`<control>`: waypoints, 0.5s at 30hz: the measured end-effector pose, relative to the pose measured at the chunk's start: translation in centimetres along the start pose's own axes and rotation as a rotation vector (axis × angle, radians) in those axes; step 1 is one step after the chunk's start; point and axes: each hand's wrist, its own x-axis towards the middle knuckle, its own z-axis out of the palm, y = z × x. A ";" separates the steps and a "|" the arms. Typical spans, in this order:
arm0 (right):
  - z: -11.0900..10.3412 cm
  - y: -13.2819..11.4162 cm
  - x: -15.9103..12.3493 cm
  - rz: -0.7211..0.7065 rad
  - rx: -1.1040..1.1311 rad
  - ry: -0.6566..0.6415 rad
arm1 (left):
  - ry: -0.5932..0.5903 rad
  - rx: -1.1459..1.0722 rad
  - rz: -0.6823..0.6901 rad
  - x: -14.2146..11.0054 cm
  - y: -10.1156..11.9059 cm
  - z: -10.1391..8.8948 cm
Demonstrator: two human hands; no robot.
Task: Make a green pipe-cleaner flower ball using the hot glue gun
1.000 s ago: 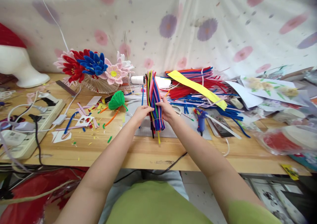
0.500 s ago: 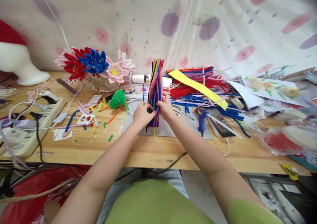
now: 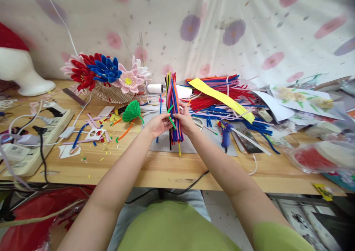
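A tall bundle of multicoloured pipe cleaners (image 3: 175, 92) stands nearly upright above the grey mat (image 3: 199, 143), with a yellow end poking out below. My right hand (image 3: 185, 118) is closed around the bundle's right side, thumb across its front. At its left side, my left hand (image 3: 160, 126) pinches a green pipe cleaner (image 3: 172, 123) that crosses the front of the bundle; its far end behind the bundle is hidden. A blue pipe cleaner (image 3: 158, 129) lies beside my left hand. A green fan-shaped pipe-cleaner leaf (image 3: 132, 111) lies further left.
A blue glue gun (image 3: 226, 134) and a phone (image 3: 249, 142) lie to the right. Behind are more pipe cleaners (image 3: 235, 92) and a yellow strip (image 3: 222, 97). Pipe-cleaner flowers (image 3: 107, 70), scraps and a power strip (image 3: 52, 136) occupy the left. A thread spool (image 3: 155, 88) lies behind.
My left hand has drawn back slightly from the bundle, and the green pipe cleaner now shows across its front. The bundle has shifted a little lower and tilted.
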 end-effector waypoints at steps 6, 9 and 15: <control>-0.9 -0.5 0.7 -0.062 -0.042 0.087 | -0.217 -0.059 0.011 -2.4 0.9 -0.2; -2.1 -1.7 2.1 -0.195 -0.070 0.276 | -0.262 0.016 -0.048 -3.0 0.0 -0.9; -6.8 -5.4 9.1 -0.422 -0.285 0.781 | -0.370 0.063 -0.117 -3.0 -0.9 -5.8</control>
